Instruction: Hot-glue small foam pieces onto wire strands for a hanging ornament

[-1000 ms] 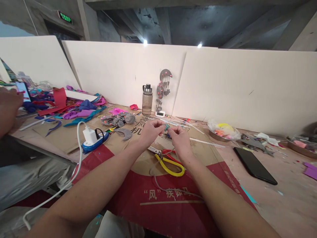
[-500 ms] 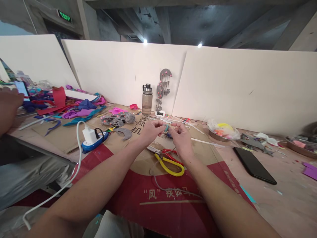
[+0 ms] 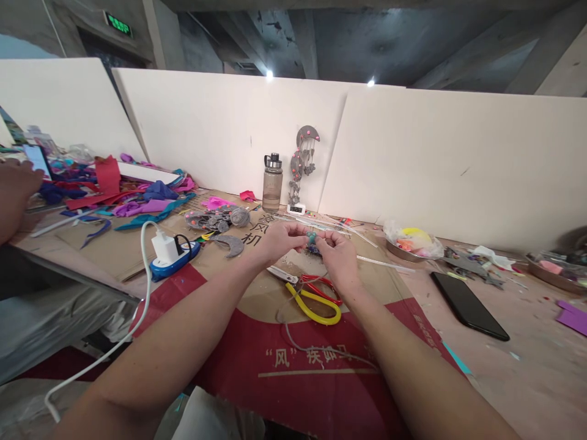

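Close together over the cardboard, my left hand (image 3: 285, 243) and my right hand (image 3: 338, 256) pinch a small teal piece with rounded lobes (image 3: 312, 237) between their fingertips. Its exact kind is too small to make out. Just below it lies something small and dark blue (image 3: 313, 250), partly hidden by my fingers. Scissors with a yellow and a red handle (image 3: 321, 315) rest on the cardboard under my hands. A grey cord (image 3: 293, 342) trails from beside them toward my right forearm.
Left are a blue power strip (image 3: 177, 263) with a white charger, a grey felt crescent (image 3: 233, 245) and heaped cloth scraps (image 3: 151, 198). Behind stand a bottle (image 3: 272, 186) and a hanging grey moon ornament (image 3: 306, 137). A phone (image 3: 470, 305) lies right. Another person's hand (image 3: 18, 183) is far left.
The teal piece shows more between my fingertips, its lobes now facing up. My hands stay almost in place. The view has shifted very slightly.
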A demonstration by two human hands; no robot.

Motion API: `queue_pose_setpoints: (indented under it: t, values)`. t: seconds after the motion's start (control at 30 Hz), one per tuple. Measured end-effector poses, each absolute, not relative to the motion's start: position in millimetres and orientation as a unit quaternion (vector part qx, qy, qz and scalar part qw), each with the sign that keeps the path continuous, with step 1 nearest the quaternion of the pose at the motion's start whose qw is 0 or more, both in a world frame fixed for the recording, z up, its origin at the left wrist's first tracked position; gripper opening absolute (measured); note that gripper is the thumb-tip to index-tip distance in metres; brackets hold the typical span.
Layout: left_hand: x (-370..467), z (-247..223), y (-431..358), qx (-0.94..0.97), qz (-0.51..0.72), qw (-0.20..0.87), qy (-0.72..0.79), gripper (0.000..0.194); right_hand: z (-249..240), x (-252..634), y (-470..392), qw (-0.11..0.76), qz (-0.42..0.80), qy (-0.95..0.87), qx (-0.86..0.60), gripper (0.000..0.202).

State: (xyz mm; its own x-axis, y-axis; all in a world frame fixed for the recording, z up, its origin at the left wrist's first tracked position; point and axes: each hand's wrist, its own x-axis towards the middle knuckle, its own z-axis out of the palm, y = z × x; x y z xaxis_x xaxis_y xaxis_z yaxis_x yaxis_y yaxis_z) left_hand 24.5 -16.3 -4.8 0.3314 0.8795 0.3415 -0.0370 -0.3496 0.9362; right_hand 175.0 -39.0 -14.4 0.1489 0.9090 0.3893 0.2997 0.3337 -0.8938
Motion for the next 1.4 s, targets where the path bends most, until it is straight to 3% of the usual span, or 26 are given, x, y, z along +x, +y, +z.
queue_pose_setpoints:
  t: [0.17, 0.4, 0.87, 1.0, 1.13, 1.4]
  values:
    - [22, -4, -19, 0.684, 0.460, 0.462, 0.327, 0.028, -15, 178, -39, 0.537, 0.251, -0.607, -0.529, 0.019]
    - [22, -8, -16, 0.773, 0.428, 0.206, 0.421, 0.022, -16, 175, -43, 0.493, 0.152, -0.661, -0.545, 0.011]
    - [25, -8, -19, 0.813, 0.396, 0.094, 0.416, 0.021, -18, 176, -48, 0.444, 0.063, -0.721, -0.528, 0.012]
    - [25, -8, -18, 0.779, 0.432, 0.125, 0.437, 0.012, -19, 173, -50, 0.455, 0.087, -0.726, -0.508, 0.016]
    - [23, -12, -14, 0.721, 0.485, 0.220, 0.443, 0.007, -20, 167, -51, 0.476, 0.141, -0.710, -0.499, 0.037]
    - [29, -13, -14, 0.620, 0.528, 0.423, 0.397, 0.005, -22, 169, -48, 0.541, 0.214, -0.656, -0.481, 0.027]
